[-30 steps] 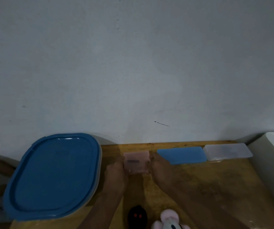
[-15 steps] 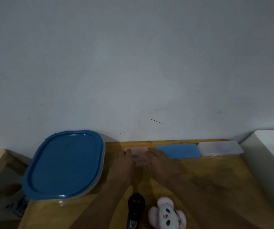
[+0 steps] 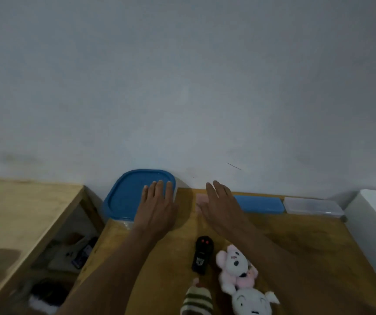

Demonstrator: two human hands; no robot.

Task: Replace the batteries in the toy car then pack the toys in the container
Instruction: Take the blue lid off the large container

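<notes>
On wooden table (image 3: 296,246), left hand (image 3: 156,210) and right hand (image 3: 221,208) spread empty, reaching toward blue-lidded plastic container (image 3: 125,196), likely to open it.

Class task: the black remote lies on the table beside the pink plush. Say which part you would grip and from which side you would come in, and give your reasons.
Grip the remote across its narrow width, around the middle of the body, coming from above. It lies flat and lengthwise on the table, so its long sides are exposed. Its left side is open; the pink plush crowds the right, so keep the fingers slim there.
</notes>
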